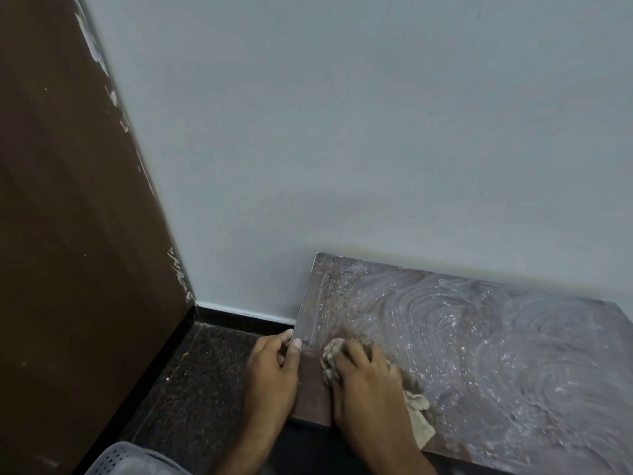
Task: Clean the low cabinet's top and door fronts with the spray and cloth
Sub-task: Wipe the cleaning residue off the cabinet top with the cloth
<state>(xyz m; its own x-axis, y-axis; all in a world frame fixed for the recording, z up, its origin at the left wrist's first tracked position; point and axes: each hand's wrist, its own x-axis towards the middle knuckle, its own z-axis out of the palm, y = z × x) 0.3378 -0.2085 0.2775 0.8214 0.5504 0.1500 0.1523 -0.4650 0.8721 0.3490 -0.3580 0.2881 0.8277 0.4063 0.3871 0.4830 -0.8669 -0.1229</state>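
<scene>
**Cabinet top, left corner: both hands at the edge, cloth under the right**

Right hand (pixel 363 375): fingers curled over a bunched beige cloth (pixel 331 358), gripping it and pressing it onto the cabinet top (pixel 496 354) near the front left corner. A loose tail of the cloth trails out from under the palm toward the front edge.

Left hand (pixel 272 368): fingers curled round the cabinet's left side edge, thumb lying on the top surface just beside the cloth. The two hands sit close, a narrow strip of bare dark wood between them.

Cabinet top: dark wood grain, coated in whitish circular smears and small bright droplets over most of the surface to the right and behind the hands. Its rear edge meets the wall.

Surroundings: pale grey-blue wall (pixel 342 132) behind; black skirting (pixel 239 313) along its foot; dark speckled floor (pixel 191 389) left of the cabinet; a tall brown panel (pixel 68 217) with chipped white marks along its edge fills the left side; the corner of a perforated grey basket (pixel 120 457) shows at the bottom left. Spray bottle: out of view.
</scene>
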